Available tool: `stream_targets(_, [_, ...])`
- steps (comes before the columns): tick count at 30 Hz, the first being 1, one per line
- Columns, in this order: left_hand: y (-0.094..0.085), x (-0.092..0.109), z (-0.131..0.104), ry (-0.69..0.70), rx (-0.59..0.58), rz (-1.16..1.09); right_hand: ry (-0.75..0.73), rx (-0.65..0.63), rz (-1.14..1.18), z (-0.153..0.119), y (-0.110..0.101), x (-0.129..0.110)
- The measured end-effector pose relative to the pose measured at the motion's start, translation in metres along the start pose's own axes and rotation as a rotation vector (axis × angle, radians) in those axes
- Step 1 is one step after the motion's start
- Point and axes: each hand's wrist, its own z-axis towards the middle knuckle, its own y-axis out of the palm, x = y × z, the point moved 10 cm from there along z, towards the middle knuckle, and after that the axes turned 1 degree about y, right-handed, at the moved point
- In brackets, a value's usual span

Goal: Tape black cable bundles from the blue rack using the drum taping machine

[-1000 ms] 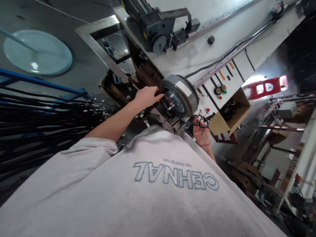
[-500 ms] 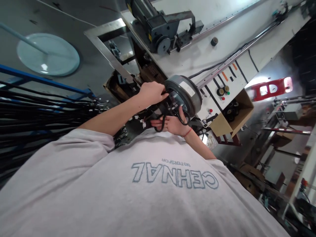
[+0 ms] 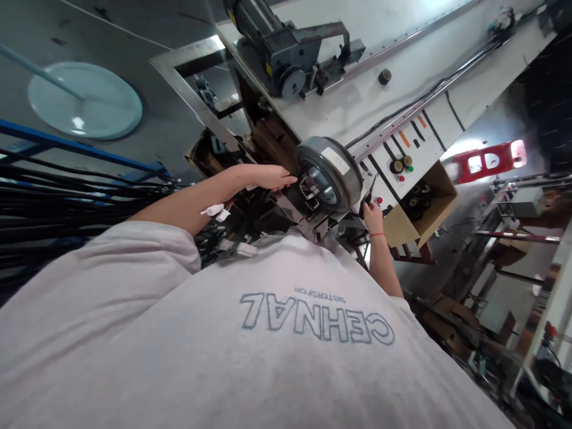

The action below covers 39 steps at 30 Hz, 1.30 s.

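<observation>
Gripped black scissors (image 3: 367, 199) with curled fingers of the right hand (image 3: 373, 218), near the grey drum (image 3: 350, 179). Held left hand (image 3: 276, 177) fingertips together beside its opening; could not tell around what.

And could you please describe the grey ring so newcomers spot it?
Find the long white table, then its end nearest the shirt. Between left hand and right hand is the grey ring, set apart by its size and pale label.
</observation>
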Motion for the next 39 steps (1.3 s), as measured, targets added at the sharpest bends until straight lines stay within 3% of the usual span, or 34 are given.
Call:
stream_targets(2, [-0.002, -0.01, 0.004, -0.064, 0.03, 0.05, 0.009, 0.028, -0.118, 0.021, -0.007, -0.003])
stream_targets(4, [-0.013, -0.012, 0.009, -0.134, 0.164, 0.156, -0.066, 0.079, -0.089, 0.021, -0.016, -0.021])
stream_targets(8, [-0.03, 0.012, 0.014, -0.15, 0.527, 0.203, -0.323, 0.216, 0.202, -0.026, -0.036, -0.072])
stream_targets(10, [-0.028, 0.02, 0.012, -0.145, 0.632, 0.159, -0.374, 0.232, 0.359, -0.055, -0.035, -0.087])
stream_targets(12, [-0.023, 0.021, 0.006, -0.143, 0.688, 0.132, -0.343, 0.093, 0.475, -0.076, -0.01, -0.092])
stream_targets(15, [-0.015, 0.021, -0.014, -0.089, 0.736, 0.128, -0.143, -0.402, 0.54, -0.104, 0.072, -0.087])
stream_targets(17, [-0.01, 0.021, -0.031, -0.047, 0.737, 0.11, 0.023, -0.648, 0.567, -0.123, 0.12, -0.08])
stream_targets(19, [-0.005, 0.021, -0.048, -0.014, 0.698, 0.071, 0.136, -0.712, 0.641, -0.127, 0.146, -0.079])
stream_targets(22, [0.008, 0.023, -0.078, 0.014, 0.58, -0.036, 0.185, -0.67, 0.844, -0.109, 0.16, -0.099])
stream_targets(25, [0.038, 0.016, -0.113, 0.063, 0.433, -0.226, 0.151, -0.71, 1.025, -0.082, 0.164, -0.129])
stream_targets(28, [0.082, -0.021, -0.147, 0.048, 0.36, -0.404, 0.078, -0.613, 1.191, -0.049, 0.153, -0.144])
stream_targets(30, [0.116, -0.066, -0.163, -0.034, 0.381, -0.49, 0.04, -0.496, 1.255, -0.035, 0.144, -0.14])
stream_targets(31, [0.132, -0.092, -0.169, -0.098, 0.404, -0.514, 0.019, -0.5, 1.242, -0.036, 0.144, -0.138])
stream_targets(33, [0.161, -0.145, -0.177, -0.28, 0.445, -0.489, -0.037, -0.694, 1.086, -0.054, 0.156, -0.142])
stream_targets(35, [0.183, -0.178, -0.172, -0.421, 0.338, -0.424, -0.153, -1.015, 0.803, -0.096, 0.174, -0.148])
stream_targets(37, [0.18, -0.173, -0.154, -0.389, 0.209, -0.407, -0.312, -1.294, 0.502, -0.147, 0.19, -0.15])
stream_targets(38, [0.165, -0.156, -0.141, -0.31, 0.186, -0.422, -0.394, -1.395, 0.379, -0.173, 0.198, -0.151])
stream_targets(39, [0.137, -0.13, -0.127, -0.191, 0.253, -0.455, -0.462, -1.464, 0.29, -0.197, 0.208, -0.153])
